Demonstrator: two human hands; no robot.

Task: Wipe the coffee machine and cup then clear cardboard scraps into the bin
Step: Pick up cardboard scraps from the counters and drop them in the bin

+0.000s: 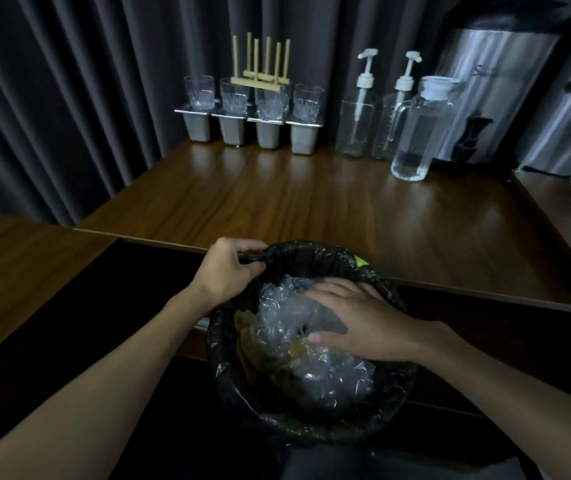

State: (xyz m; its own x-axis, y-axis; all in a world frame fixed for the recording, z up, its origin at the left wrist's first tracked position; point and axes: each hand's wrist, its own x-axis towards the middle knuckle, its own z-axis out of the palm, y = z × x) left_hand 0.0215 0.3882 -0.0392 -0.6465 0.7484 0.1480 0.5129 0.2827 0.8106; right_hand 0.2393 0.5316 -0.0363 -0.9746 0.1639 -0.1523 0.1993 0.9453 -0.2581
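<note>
A round bin [395,393] lined with a black bag stands below the front edge of the wooden counter [312,202]. My left hand [228,268] grips the bag's rim at the bin's far left side. Inside the bin, my right hand [357,323] lies flat with fingers spread on crumpled clear plastic [287,317]. Brown cardboard scraps [298,351] show under the plastic. The coffee machine and cup are not in view.
At the back of the counter stand several glasses [235,95] on metal holders, a wooden rack [260,64], two pump bottles [360,109], a glass jug [415,133] and a steel drinks urn [492,81]. Dark curtains [69,98] hang behind.
</note>
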